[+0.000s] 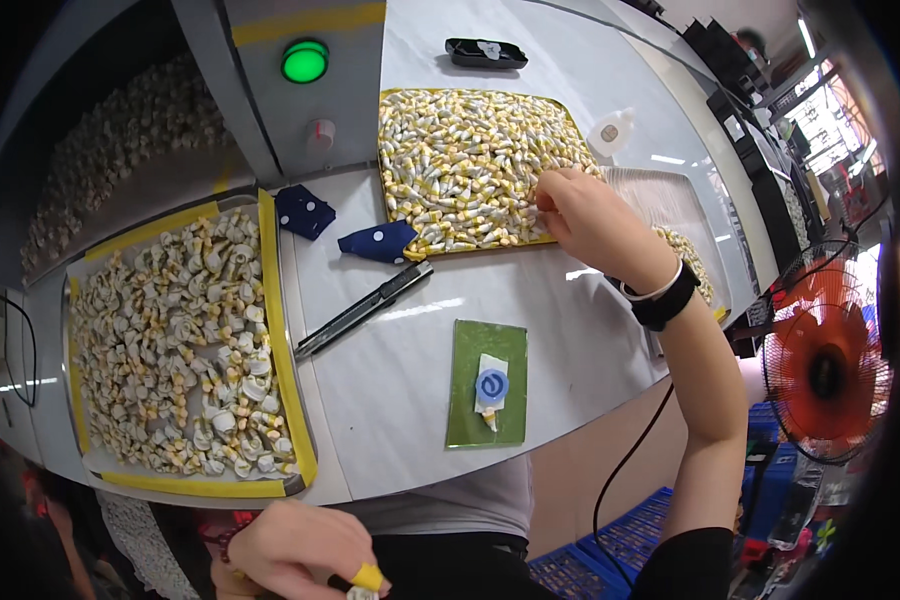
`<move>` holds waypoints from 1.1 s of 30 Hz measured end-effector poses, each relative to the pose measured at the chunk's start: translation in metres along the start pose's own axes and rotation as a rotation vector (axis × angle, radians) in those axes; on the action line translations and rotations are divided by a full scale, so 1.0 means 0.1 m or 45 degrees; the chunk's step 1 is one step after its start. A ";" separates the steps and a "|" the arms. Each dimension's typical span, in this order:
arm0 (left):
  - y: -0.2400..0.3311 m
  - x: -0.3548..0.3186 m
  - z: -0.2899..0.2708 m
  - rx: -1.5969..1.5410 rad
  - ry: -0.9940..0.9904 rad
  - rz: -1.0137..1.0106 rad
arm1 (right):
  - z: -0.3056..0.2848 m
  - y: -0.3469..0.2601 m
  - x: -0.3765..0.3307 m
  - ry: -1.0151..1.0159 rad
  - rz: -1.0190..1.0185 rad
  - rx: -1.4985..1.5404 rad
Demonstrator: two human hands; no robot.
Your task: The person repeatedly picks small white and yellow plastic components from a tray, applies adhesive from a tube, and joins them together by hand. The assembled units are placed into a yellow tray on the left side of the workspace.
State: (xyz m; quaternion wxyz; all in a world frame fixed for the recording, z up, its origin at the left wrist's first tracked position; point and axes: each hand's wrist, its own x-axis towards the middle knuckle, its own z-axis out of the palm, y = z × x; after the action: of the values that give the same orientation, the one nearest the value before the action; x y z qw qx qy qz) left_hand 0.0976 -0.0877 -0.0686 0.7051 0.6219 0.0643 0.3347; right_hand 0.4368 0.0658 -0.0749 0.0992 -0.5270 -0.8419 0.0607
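My right hand (585,215) reaches to the right side of a far tray (578,112) full of small white, cone-like pieces with yellow ends (470,160). Its fingers are bent together over the pieces; whether one is between them is hidden. Low at the front edge, my left hand (305,545) is closed, with a yellow band at a fingertip and a small whitish piece (362,593) at its fingers, partly cut off. Between the hands lies a green plate (467,425), bearing a white pad, a round blue item (491,386) and one small white-and-yellow piece (490,421).
A yellow-edged tray (305,440) of knotted white pieces stands at left. Near it lie navy dotted cloths (305,212) and a long dark tool (365,310). A white bottle (611,132) and black case (485,54) lie farther back. An orange fan (825,370) stands right.
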 end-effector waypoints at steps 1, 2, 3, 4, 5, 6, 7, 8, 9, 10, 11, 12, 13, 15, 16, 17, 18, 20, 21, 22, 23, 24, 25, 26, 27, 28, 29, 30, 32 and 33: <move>-0.08 -0.03 0.08 -0.042 0.134 0.027 | 0.02 -0.01 -0.01 0.027 -0.006 -0.036; -0.16 0.00 0.10 -0.037 0.165 0.060 | 0.02 -0.03 -0.03 0.092 -0.026 -0.022; -0.22 -0.01 0.08 -0.090 0.149 -0.027 | 0.00 -0.07 -0.06 0.161 -0.046 -0.008; -0.26 -0.02 0.08 -0.143 0.132 -0.114 | -0.05 -0.12 -0.10 0.231 -0.066 0.006; -0.23 -0.03 0.11 -0.216 0.184 -0.226 | -0.12 -0.21 -0.10 0.201 -0.092 0.136; -0.28 -0.02 0.14 -0.237 0.228 -0.209 | -0.24 -0.33 -0.16 0.162 -0.102 0.251; -0.32 -0.03 0.19 -0.248 0.293 -0.204 | -0.32 -0.49 -0.21 0.089 -0.072 0.428; -0.37 -0.01 0.21 -0.279 0.324 -0.188 | -0.37 -0.58 -0.33 0.118 -0.115 0.491; -0.37 0.01 0.20 -0.244 0.320 -0.179 | -0.41 -0.71 -0.42 0.064 -0.063 0.513; -0.40 0.03 0.20 -0.232 0.337 -0.147 | -0.42 -0.84 -0.52 0.005 0.005 0.595; -0.42 0.05 0.21 -0.218 0.347 -0.114 | -0.38 -0.88 -0.62 -0.018 -0.078 0.589; -0.43 0.06 0.21 -0.203 0.358 -0.082 | -0.34 -0.91 -0.69 -0.041 -0.162 0.584; -0.42 0.08 0.19 -0.200 0.337 -0.098 | -0.32 -0.95 -0.74 -0.034 -0.192 0.516; -0.39 0.10 0.16 -0.195 0.296 -0.132 | -0.26 -1.01 -0.81 -0.021 -0.256 0.385; -0.40 0.09 0.16 -0.206 0.298 -0.148 | -0.24 -1.02 -0.84 -0.022 -0.255 0.365; -0.42 0.09 0.16 -0.217 0.300 -0.165 | -0.21 -1.01 -0.87 -0.022 -0.255 0.346; -0.43 0.08 0.16 -0.227 0.302 -0.182 | -0.19 -1.01 -0.88 -0.021 -0.255 0.327; -0.44 0.10 0.17 -0.339 0.355 -0.195 | -0.16 -1.03 -0.89 -0.031 -0.261 0.295; -0.45 0.10 0.19 -0.395 0.380 -0.202 | -0.15 -1.03 -0.89 -0.036 -0.264 0.279; -0.44 0.11 0.20 -0.462 0.409 -0.237 | -0.13 -1.03 -0.88 -0.024 -0.283 0.263; -0.42 0.12 0.22 -0.529 0.438 -0.273 | -0.11 -1.02 -0.86 -0.012 -0.302 0.247; -0.40 0.13 0.23 -0.597 0.466 -0.309 | -0.10 -1.02 -0.84 -0.001 -0.321 0.232; -0.40 0.13 0.26 -0.695 0.521 -0.345 | -0.08 -1.02 -0.83 -0.001 -0.344 0.207; -0.39 0.12 0.29 -0.793 0.577 -0.382 | -0.07 -1.03 -0.81 -0.001 -0.367 0.182; -0.39 0.11 0.31 -0.891 0.632 -0.418 | -0.06 -1.03 -0.80 -0.002 -0.390 0.157; -0.37 0.12 0.31 -0.899 0.659 -0.452 | -0.05 -1.03 -0.80 -0.007 -0.398 0.181; -0.35 0.13 0.32 -0.906 0.686 -0.486 | -0.03 -1.03 -0.79 -0.012 -0.406 0.206; -0.34 0.14 0.31 -0.913 0.713 -0.521 | -0.02 -1.03 -0.80 -0.017 -0.415 0.231; -0.33 0.14 0.29 -0.950 0.686 -0.598 | -0.04 -1.03 -0.80 -0.078 -0.411 0.260; -0.33 0.14 0.29 -0.968 0.673 -0.636 | -0.05 -1.04 -0.81 -0.109 -0.409 0.275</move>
State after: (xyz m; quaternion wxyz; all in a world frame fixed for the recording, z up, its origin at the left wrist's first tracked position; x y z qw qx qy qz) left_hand 0.1359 -0.1039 -0.0881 0.8989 0.1821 0.2603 0.3017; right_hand 0.3814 -0.0520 -0.0566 0.1276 -0.3692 -0.9072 0.1563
